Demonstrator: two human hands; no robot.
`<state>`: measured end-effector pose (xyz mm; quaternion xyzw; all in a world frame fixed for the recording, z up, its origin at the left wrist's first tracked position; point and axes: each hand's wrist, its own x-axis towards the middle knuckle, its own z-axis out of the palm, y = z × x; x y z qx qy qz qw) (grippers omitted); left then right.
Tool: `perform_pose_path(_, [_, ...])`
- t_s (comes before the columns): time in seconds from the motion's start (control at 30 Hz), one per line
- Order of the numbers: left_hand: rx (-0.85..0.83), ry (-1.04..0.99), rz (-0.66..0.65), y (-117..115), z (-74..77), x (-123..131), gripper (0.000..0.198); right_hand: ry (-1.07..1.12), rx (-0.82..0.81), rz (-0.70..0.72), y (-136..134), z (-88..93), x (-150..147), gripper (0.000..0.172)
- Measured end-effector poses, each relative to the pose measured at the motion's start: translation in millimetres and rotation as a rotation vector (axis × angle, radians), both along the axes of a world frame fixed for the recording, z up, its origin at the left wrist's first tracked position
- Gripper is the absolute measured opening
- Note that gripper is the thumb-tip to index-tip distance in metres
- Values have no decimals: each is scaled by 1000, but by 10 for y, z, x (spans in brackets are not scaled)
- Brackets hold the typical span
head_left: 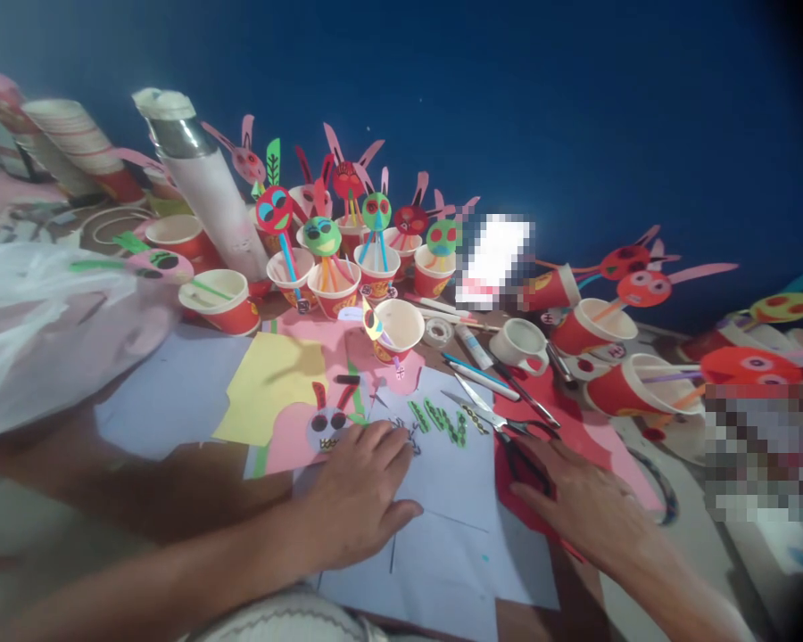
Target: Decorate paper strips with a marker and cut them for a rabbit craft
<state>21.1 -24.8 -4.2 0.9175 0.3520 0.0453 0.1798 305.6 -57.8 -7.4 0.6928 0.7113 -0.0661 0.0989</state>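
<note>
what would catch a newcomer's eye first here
First come the red paper cups massed at the back, with straws holding up bright paper faces with long ears against a dark blue wall. Nearer, the left hand lies flat on a white paper sheet, while the right hand rests beside black-handled scissors.

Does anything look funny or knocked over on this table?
Yes! A red paper cup on the left and two more on the right lie on their sides, while the cups in the middle stand upright. That makes the sideways ones look tipped over.
</note>
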Motion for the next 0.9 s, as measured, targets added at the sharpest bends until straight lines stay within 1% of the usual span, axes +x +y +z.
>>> perform_pose_path(0.07, [-5,-27,-68,-39,5,-43,46,-10,6,6,-10,-18,2,42])
perform_pose_path(0.17, [16,-83,-152,-78,-18,-109,44,-22,62,35,-49,-50,52,39])
perform_pose_path(0.27, [47,-126,-167,-85,-48,-149,40,-36,168,85,-83,-25,47,35])
perform_pose_path(0.37, [79,-163,-156,-62,-35,-164,33,26,380,147,-23,55,-180,25])
perform_pose_path(0.4, [92,-183,-145,-51,-19,-170,30,80,446,202,27,81,-308,21])
perform_pose_path(0.43, [106,-210,-129,-40,0,-180,27,115,467,268,92,100,-451,18])
perform_pose_path(0.5, [123,-269,-87,-19,37,-213,21,122,426,399,245,113,-737,17])
perform_pose_path(0.57, [123,-323,-46,-4,56,-264,18,112,411,440,395,91,-962,15])
perform_pose_path(0.63, [120,-361,-4,8,50,-323,17,93,397,452,503,45,-1100,12])
perform_pose_path(0.7, [126,-381,36,25,25,-375,17,86,375,474,559,-3,-1170,12])
perform_pose_path(0.8, [143,-401,69,76,-15,-419,17,111,338,493,593,-56,-1216,17])
perform_pose_path(0.9, [163,-420,110,156,-31,-426,16,198,312,454,626,-69,-1214,20])
